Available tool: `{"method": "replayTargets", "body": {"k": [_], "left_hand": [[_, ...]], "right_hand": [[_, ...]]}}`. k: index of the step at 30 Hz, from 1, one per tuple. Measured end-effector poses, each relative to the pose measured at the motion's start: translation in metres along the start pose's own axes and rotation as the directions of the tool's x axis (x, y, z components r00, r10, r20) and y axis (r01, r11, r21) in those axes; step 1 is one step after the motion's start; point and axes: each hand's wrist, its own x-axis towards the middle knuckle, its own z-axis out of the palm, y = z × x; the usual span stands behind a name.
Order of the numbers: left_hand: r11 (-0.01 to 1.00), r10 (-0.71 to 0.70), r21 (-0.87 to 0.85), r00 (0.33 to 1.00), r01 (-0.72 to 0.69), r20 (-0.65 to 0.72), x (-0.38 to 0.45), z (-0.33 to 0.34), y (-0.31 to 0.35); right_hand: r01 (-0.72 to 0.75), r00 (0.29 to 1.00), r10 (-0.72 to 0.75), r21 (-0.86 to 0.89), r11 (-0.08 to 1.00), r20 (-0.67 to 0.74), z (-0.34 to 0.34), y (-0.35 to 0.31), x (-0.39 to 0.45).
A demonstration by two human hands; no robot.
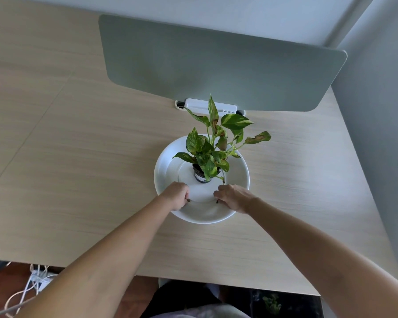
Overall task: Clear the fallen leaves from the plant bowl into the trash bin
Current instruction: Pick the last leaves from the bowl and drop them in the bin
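White plant bowl on desk: I see left hand and right hand inside it, fingers curled shut, a dark leaf scrap at each hand's fingertips.

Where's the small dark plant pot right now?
In the head view, the small dark plant pot stands inside the wide white bowl, toward its far half, just beyond the left hand and right hand.

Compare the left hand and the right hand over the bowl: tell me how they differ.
The left hand is curled into a fist at the white bowl's left inner edge; the right hand lies flatter, fingers bent downward, further right. Both seem to pinch small dark leaf bits at their fingertips, near the potted plant.
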Motion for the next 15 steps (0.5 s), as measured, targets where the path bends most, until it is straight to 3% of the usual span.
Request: {"method": "replayTargets", "body": {"k": [3, 8, 15], "left_hand": [[1.0, 0.002, -0.007, 1.0, -0.002, -0.008, 0.002, 0.0, 0.0], [1.0, -0.003, -0.023, 1.0, 0.003, -0.005, 0.001, 0.0, 0.0], [1.0, -0.009, -0.03, 1.0, 0.009, 0.001, 0.001, 0.0, -0.001]], "right_hand": [[-0.067, 0.995, 0.074, 0.114, 0.991, -0.064, 0.005, 0.006, -0.004], [-0.135, 0.988, 0.147, 0.191, 0.972, -0.049, 0.009, 0.002, -0.005], [-0.319, 0.906, 0.391, 0.347, 0.882, -0.162, 0.021, -0.007, 0.003]]}}
